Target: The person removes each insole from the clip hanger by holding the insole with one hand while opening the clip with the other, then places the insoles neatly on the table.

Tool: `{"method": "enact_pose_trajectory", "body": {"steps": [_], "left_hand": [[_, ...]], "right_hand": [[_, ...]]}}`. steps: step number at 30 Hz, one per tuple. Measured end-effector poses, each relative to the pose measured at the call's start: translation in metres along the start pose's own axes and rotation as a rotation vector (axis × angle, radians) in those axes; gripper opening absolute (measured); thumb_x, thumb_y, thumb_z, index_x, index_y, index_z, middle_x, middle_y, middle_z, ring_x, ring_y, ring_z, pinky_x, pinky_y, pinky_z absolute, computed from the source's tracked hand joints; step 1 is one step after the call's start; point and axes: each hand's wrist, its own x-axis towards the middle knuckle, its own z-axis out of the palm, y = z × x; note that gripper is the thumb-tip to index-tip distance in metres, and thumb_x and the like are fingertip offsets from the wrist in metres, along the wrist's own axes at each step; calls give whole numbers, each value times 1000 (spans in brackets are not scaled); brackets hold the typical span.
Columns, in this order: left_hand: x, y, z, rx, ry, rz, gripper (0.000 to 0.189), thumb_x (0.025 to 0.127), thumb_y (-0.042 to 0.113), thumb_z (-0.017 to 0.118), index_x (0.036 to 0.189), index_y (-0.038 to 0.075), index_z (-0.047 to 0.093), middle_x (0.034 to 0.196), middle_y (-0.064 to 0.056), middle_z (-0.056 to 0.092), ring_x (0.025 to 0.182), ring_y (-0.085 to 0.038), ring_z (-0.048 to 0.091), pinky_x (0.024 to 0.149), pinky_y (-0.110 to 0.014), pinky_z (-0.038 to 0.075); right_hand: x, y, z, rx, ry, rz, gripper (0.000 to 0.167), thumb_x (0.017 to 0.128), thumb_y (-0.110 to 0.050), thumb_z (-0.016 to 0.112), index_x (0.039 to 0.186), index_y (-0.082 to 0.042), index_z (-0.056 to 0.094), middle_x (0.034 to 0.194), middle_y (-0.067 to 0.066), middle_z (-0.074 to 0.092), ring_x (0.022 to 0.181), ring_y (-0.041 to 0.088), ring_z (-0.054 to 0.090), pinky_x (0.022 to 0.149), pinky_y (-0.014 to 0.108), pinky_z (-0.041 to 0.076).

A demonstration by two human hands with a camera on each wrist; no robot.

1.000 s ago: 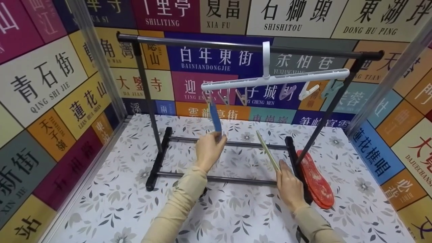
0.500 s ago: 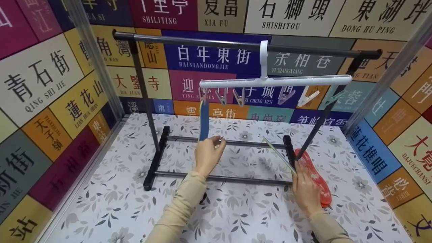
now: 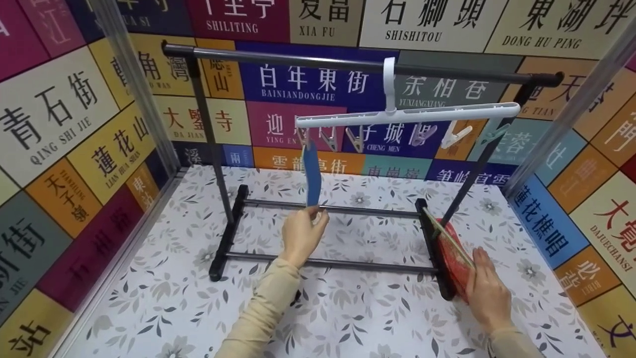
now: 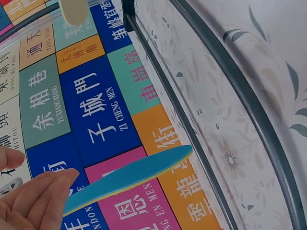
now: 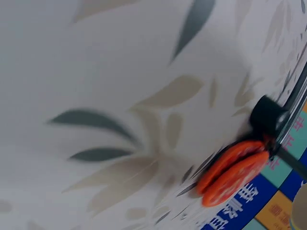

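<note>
The flat blue insole [image 3: 312, 176] hangs lengthwise from the end clip of the white plastic hanger [image 3: 412, 115]; your left hand [image 3: 301, 234] is at its lower end, fingers loosely bent and thumb apart, though contact is unclear. Touch it lightly: a tug would likely rock the tilted hanger. Your right hand [image 3: 489, 298] pinches a thin, green-edged insole [image 3: 450, 239] near two red insoles [image 5: 235, 178]; steer its tip clear of the black metal rack [image 3: 318, 61]. The white, leaf-printed worktop [image 3: 164, 298] carries the rack; multicoloured lettered panels [image 3: 313, 77] line the walls.
</note>
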Motion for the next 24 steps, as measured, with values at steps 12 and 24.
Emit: {"method": "enact_pose_trajectory", "body": {"steps": [12, 24], "left_hand": [[-15, -8, 6, 48, -41, -10, 39, 91, 40, 63, 114, 11, 74, 102, -7, 77, 86, -25, 75, 71, -43, 58], [-23, -11, 8, 37, -23, -13, 37, 89, 39, 66, 111, 10, 75, 100, -8, 77, 94, -30, 74, 79, -48, 55]], "right_hand": [[-20, 40, -24, -79, -66, 113, 47, 102, -10, 46, 147, 3, 39, 147, 27, 44, 125, 52, 47, 86, 66, 45], [-13, 73, -28, -132, -294, 418, 49, 106, -17, 33, 149, 6, 31, 152, 31, 32, 131, 55, 37, 97, 68, 37]]}}
